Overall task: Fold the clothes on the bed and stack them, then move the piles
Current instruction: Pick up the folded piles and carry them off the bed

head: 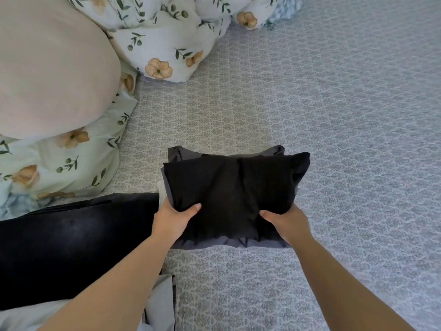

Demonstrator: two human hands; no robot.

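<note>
Gripping the folded pile w/ left hand & right hand, thumbs on top; folding looks done, moving left.

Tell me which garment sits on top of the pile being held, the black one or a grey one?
The black garment is on top; both thumbs press on it. The grey garments lie beneath, showing only at the pile's edges. Left hand and right hand grip the pile's near corners.

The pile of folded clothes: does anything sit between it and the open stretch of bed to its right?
Nothing visible does. Both hands, left and right, grip the near edge of the pile of folded clothes, and the patterned bedspread to its right shows only bare fabric. The floral duvet and beige pillow lie on the left.
</note>
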